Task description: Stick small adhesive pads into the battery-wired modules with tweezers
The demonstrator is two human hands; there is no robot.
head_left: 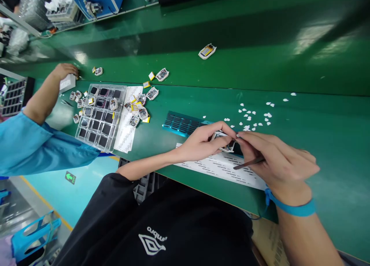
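Note:
My left hand (pixel 202 141) is closed around a small white device casing (pixel 228 146) with electronics inside, its thumb and index finger at the casing's sides. My right hand (pixel 277 154) grips a slim dark-brown tool (pixel 248 163), possibly tweezers, whose flat end sticks out below the fingers. Its thumb and index fingertips meet at the casing's right edge; whatever lies between them is too small to make out. Beneath both hands lies a white printed label sheet (pixel 208 165). A blue film sheet with black strips (pixel 182 123) is partly covered by my left hand.
White peeled bits (pixel 247 127) lie scattered beyond my hands. To the left are open casings with yellow batteries (pixel 141 112) and a clear tray of dark screens (pixel 101 117). A co-worker's hand (pixel 66 70) touches a white box. One casing (pixel 207 51) sits farther back.

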